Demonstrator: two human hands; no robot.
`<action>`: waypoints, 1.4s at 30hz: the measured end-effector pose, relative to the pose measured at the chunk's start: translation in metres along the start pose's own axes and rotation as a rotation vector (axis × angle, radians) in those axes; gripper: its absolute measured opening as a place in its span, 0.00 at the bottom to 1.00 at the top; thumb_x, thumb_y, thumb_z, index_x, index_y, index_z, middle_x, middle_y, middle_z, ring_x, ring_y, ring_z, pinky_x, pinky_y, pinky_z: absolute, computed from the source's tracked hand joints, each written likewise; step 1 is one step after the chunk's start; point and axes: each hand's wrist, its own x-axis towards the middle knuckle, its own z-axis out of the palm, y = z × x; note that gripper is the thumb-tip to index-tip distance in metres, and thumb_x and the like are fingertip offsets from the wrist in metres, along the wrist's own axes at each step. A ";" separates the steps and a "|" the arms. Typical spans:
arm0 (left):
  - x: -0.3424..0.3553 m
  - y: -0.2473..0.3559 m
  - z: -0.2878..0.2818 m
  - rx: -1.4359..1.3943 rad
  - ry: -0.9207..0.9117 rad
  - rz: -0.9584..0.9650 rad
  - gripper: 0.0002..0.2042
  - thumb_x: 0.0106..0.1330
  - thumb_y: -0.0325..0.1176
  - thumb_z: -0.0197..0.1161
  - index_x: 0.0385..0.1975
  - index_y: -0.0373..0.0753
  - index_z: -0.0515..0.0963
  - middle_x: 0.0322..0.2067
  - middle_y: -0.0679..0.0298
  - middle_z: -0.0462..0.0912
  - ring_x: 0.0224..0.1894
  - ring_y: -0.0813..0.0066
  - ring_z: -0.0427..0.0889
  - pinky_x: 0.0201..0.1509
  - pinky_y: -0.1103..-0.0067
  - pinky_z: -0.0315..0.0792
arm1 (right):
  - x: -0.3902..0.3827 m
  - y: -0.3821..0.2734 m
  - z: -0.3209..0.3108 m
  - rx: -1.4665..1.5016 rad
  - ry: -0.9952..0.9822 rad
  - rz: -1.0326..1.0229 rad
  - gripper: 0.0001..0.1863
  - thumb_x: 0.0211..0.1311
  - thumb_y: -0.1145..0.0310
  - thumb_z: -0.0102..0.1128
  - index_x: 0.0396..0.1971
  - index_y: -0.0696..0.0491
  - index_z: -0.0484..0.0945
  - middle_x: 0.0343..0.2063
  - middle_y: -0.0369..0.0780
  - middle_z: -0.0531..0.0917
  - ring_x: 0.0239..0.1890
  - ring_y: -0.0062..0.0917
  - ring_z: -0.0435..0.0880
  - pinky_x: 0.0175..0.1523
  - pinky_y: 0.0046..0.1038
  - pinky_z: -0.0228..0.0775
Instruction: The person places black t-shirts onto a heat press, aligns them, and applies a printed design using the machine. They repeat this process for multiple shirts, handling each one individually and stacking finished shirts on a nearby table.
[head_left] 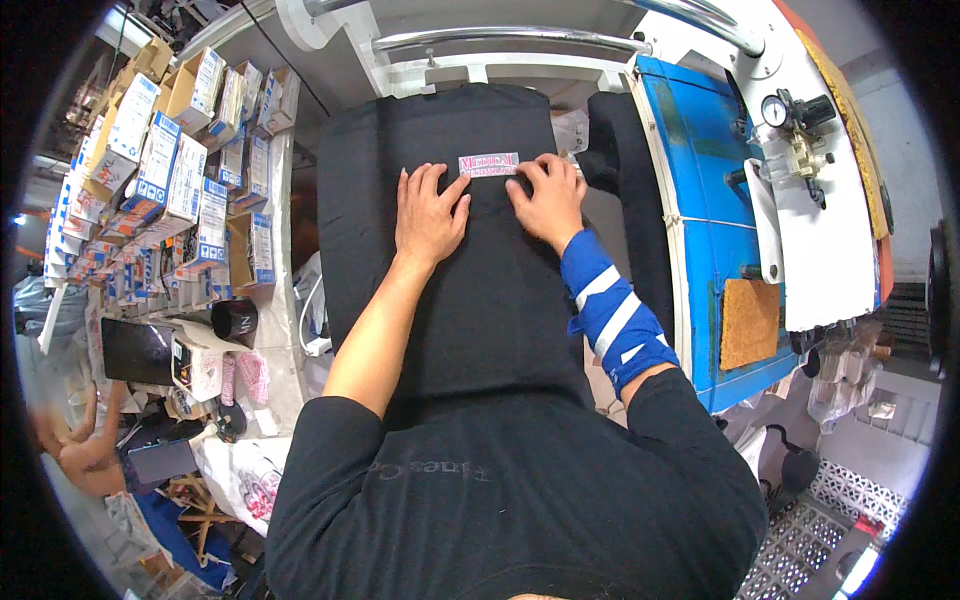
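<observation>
Black T-shirt: nearest the camera; the wearer's torso, behind both grips.
Stacked cartons: white, blue and brown, some open-topped; well apart from the left grip, off to its left.
Left grip: palm down on dark fabric, fingers loosely spread, nothing enclosed. Index fingertip at or just beside the strip's lower left corner; contact uncertain.
Black cloth: laid out under both grips, reaching beyond the fingertips and back toward the wearer; mostly flat, faint creases.
Printed strip: small, pale, red lettering; lies on the cloth between the two grips, near the fingertips of each.
Strip, step in hand: judged to be placement, i.e. squaring the piece on the cloth by its two ends.
Strip, next move: probably calls for a light trim of angle, then lifting both grips straight off. Risk: a dragging fingertip would skew it.
Right grip: fingers curled, thumb and index set narrow at the strip's right end. Cannot tell whether pinching or only pressing.
Blue wrap: white-banded, around the forearm just behind the right grip.
Blue panel: right of the right grip, apart from it.
Round gauge: farther right, beyond the panel.
</observation>
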 end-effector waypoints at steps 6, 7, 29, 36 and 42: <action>0.004 0.005 0.001 -0.028 -0.010 0.003 0.16 0.67 0.39 0.63 0.53 0.49 0.83 0.58 0.55 0.76 0.67 0.53 0.68 0.75 0.51 0.55 | 0.056 0.091 0.039 0.349 0.170 0.564 0.17 0.64 0.58 0.61 0.40 0.57 0.86 0.49 0.48 0.83 0.53 0.42 0.80 0.58 0.40 0.72; 0.006 0.006 0.002 -0.035 -0.014 0.010 0.16 0.67 0.39 0.63 0.54 0.49 0.83 0.58 0.55 0.76 0.67 0.53 0.68 0.75 0.51 0.55 | 0.059 0.114 0.042 0.945 -0.168 0.777 0.18 0.70 0.59 0.56 0.45 0.59 0.84 0.52 0.47 0.84 0.55 0.38 0.81 0.59 0.41 0.73; 0.001 0.002 0.002 -0.009 0.018 0.013 0.16 0.66 0.39 0.63 0.53 0.48 0.83 0.57 0.54 0.76 0.66 0.52 0.69 0.74 0.50 0.56 | -0.018 0.000 0.000 -0.028 0.121 -0.297 0.21 0.61 0.65 0.63 0.54 0.54 0.78 0.59 0.43 0.77 0.64 0.44 0.71 0.68 0.47 0.60; 0.001 0.002 0.002 -0.004 0.015 0.007 0.16 0.66 0.39 0.63 0.53 0.48 0.83 0.57 0.54 0.76 0.66 0.53 0.69 0.74 0.50 0.56 | -0.020 0.007 0.007 -0.055 0.065 -0.317 0.23 0.61 0.64 0.62 0.56 0.56 0.77 0.59 0.43 0.77 0.64 0.43 0.71 0.70 0.46 0.58; 0.001 0.003 0.002 -0.012 0.026 0.005 0.17 0.65 0.39 0.64 0.53 0.48 0.83 0.57 0.54 0.76 0.65 0.53 0.70 0.74 0.50 0.56 | -0.020 0.005 0.006 -0.062 0.064 -0.292 0.23 0.61 0.64 0.61 0.55 0.56 0.77 0.58 0.42 0.78 0.64 0.42 0.71 0.70 0.45 0.58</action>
